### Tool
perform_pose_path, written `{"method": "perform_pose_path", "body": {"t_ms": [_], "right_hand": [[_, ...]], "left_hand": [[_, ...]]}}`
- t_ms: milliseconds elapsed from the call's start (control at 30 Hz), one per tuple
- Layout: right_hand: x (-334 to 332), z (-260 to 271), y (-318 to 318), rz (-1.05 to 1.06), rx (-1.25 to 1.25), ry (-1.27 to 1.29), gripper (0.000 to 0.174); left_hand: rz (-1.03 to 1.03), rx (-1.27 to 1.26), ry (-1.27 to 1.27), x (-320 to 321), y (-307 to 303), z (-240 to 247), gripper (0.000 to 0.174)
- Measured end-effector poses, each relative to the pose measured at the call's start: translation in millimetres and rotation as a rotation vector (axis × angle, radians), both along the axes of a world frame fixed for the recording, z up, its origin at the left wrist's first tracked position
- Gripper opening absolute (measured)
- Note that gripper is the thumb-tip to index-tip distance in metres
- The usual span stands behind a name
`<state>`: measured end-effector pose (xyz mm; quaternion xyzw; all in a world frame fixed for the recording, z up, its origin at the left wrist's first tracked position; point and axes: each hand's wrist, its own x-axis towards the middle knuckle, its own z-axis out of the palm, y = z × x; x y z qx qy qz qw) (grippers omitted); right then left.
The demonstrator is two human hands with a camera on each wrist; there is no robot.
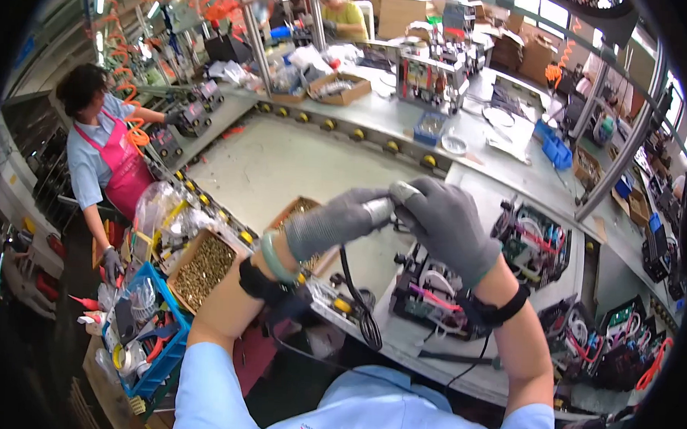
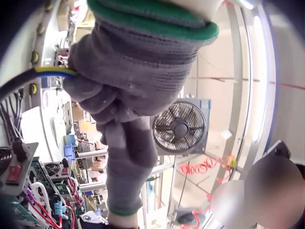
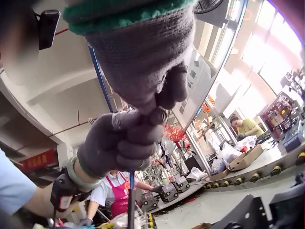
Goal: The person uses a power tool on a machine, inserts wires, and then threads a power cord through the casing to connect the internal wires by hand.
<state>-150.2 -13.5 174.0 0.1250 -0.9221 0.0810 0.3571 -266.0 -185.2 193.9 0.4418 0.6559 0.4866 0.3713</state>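
Note:
Both of my hands wear grey gloves and are raised above the bench, meeting in front of me. My left hand (image 1: 335, 222) grips a silver cylindrical tool (image 1: 378, 210); its black cable (image 1: 362, 311) hangs down in a loop toward the bench. My right hand (image 1: 444, 223) curls round the tool's other end, thumb on top. In the right wrist view my right hand (image 3: 143, 62) is at the top, and its fingers meet my left hand (image 3: 119, 143) just below. The left wrist view shows my left hand (image 2: 124, 81) closed, with a yellow and blue cable (image 2: 47, 71) coming out of it.
Open electronic assemblies (image 1: 432, 291) with red and white wires stand on the bench below my hands, more of them (image 1: 534, 242) to the right. Cardboard boxes of brass screws (image 1: 203, 268) and a blue bin (image 1: 146, 336) sit left. A person in a pink apron (image 1: 101, 158) works far left. A fan (image 2: 180, 126) hangs overhead.

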Motion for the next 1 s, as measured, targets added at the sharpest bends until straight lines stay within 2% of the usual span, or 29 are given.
{"method": "perform_pose_path", "body": {"t_ms": [33,67,100,133,200,233,267,333,367,400,433,467,500,533,600,667,733,800,867,933,1000], "right_hand": [[-1,-3,1,0.012,0.071,0.027,0.017],[-1,-10,0,0.005,0.064,-0.002,0.017],[-3,-18,1,-0.071,0.173,-0.062,0.013],[-6,-28,1,-0.145,0.28,-0.124,0.008],[-9,-42,6,-0.185,0.336,-0.177,0.004],[-9,-45,8,-0.182,0.388,-0.244,0.003],[-9,-46,9,-0.178,0.438,-0.311,0.004],[-4,-45,11,-0.158,0.355,-0.425,0.008],[2,-47,14,-0.169,0.202,-0.398,0.012],[10,-50,17,-0.18,0.048,-0.371,0.016],[20,-49,19,-0.245,0.029,-0.395,0.024],[28,-51,20,-0.247,0.03,-0.401,0.024],[35,-55,19,-0.178,-0.06,-0.411,0.024],[39,-57,17,-0.108,-0.152,-0.418,0.025],[45,-57,7,-0.107,-0.128,-0.428,0.024],[52,-65,16,-0.178,0.042,-0.56,0.024],[56,-67,21,-0.227,0.043,-0.616,0.025],[62,-70,13,-0.306,-0.054,-0.663,0.027],[68,-85,5,-0.341,0.024,-0.619,0.03],[70,-92,3,-0.345,-0.068,-0.462,0.031],[72,-96,3,-0.342,-0.153,-0.473,0.033]], "left_hand": [[-0.061,-0.044,-0.088,-10,0,-9,0.022],[-0.121,-0.079,-0.17,-19,3,-24,0.02],[-0.153,-0.045,0.024,-22,8,-38,0.018],[-0.16,-0.046,0.003,-23,13,-51,0.018],[-0.104,0.018,0.407,-24,22,-72,0.028],[-0.074,-0.087,0.407,-19,23,-70,0.028],[-0.079,-0.082,0.4,-22,25,-80,0.028],[-0.134,-0.034,0.489,-28,29,-101,0.022],[-0.088,-0.184,0.631,-28,26,-105,0.021],[-0.09,-0.183,0.622,-27,22,-109,0.021],[-0.084,-0.27,0.599,-25,18,-113,0.02],[-0.08,-0.359,0.576,-24,13,-117,0.019],[-0.113,-0.253,0.654,-28,11,-140,0.018],[-0.116,-0.256,0.649,-27,11,-147,0.018],[-0.023,-0.014,0.656,-25,12,-159,0.018],[-0.065,-0.086,0.579,-23,11,-150,0.018],[-0.154,-0.116,0.548,-23,10,-154,0.018],[-0.13,-0.097,0.457,-25,12,-167,0.018],[-0.111,-0.083,0.365,-26,14,-169,0.019],[-0.103,-0.079,0.228,-34,13,-163,0.02],[-0.151,-0.028,0.263,-29,11,-155,0.023]]}}
